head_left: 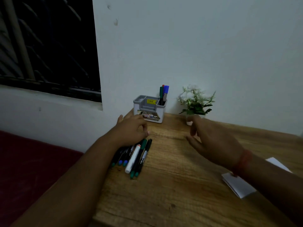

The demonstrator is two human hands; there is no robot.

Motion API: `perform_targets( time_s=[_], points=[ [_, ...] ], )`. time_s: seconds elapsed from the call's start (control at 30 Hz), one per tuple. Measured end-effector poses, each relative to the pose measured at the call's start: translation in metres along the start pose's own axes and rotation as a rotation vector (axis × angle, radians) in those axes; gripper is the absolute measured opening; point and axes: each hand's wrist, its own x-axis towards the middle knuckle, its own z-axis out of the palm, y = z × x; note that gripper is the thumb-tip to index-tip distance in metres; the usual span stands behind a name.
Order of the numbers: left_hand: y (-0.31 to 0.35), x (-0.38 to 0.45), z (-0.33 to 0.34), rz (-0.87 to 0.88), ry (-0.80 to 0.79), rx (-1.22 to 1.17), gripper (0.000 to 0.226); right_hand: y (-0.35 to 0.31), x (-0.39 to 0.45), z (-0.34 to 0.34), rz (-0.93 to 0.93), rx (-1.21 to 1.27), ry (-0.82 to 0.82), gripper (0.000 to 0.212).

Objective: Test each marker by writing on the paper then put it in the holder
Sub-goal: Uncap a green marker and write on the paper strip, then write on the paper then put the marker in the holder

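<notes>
Hands: left (131,128) loosely curled over slim plastic markers (134,157), right (213,140) open, empty; wood-grain table (172,185).

On the holder (150,108) I can read a yellow price sticker (150,101) inside its tray showing "49.00" (the line above it is too small). Its front label (150,115) ends in "OP"; the markers' (134,157) printing is too blurred to read.
</notes>
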Motion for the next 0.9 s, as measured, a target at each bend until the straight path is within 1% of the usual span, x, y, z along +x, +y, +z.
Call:
perform_targets(
  time_s=[0.07,0.17,0.3,0.43,0.53,0.6,0.7,0.77,0.8,0.83,0.9],
  points=[
    [0.003,-0.002,0.002,0.033,-0.011,0.037,0.021,0.005,-0.021,-0.004,0.000,0.004,-0.007,0.050],
    [0.012,-0.001,0.007,0.054,-0.054,0.180,0.026,0.016,-0.045,-0.012,0.024,0.050,0.004,0.050],
    [0.024,0.004,0.015,0.073,-0.054,0.353,0.029,0.025,-0.059,-0.015,0.086,0.115,0.012,0.049],
    [0.043,0.010,0.020,0.021,-0.085,0.419,0.024,0.030,-0.055,-0.017,0.124,0.147,0.003,0.049],
    [0.063,0.018,0.020,-0.036,-0.105,0.435,0.030,0.032,-0.055,-0.015,0.139,0.186,-0.032,0.044],
    [0.083,0.024,0.017,-0.053,-0.049,0.361,0.027,0.034,-0.056,-0.012,0.152,0.238,-0.066,0.040],
    [0.125,0.033,0.018,-0.051,0.129,0.150,0.030,0.038,-0.056,-0.011,0.216,0.423,-0.064,0.034],
    [0.154,0.039,0.022,-0.095,0.243,-0.126,0.027,0.041,-0.054,-0.011,0.297,0.589,-0.066,0.034],
    [0.167,0.042,0.025,-0.134,0.273,-0.285,0.026,0.043,-0.053,-0.012,0.343,0.665,-0.075,0.036],
    [0.179,0.046,0.029,-0.171,0.288,-0.432,0.026,0.047,-0.054,-0.012,0.385,0.731,-0.078,0.036],
    [0.197,0.050,0.038,-0.246,0.289,-0.646,0.024,0.054,-0.055,-0.014,0.462,0.894,-0.047,0.030]
  ],
)
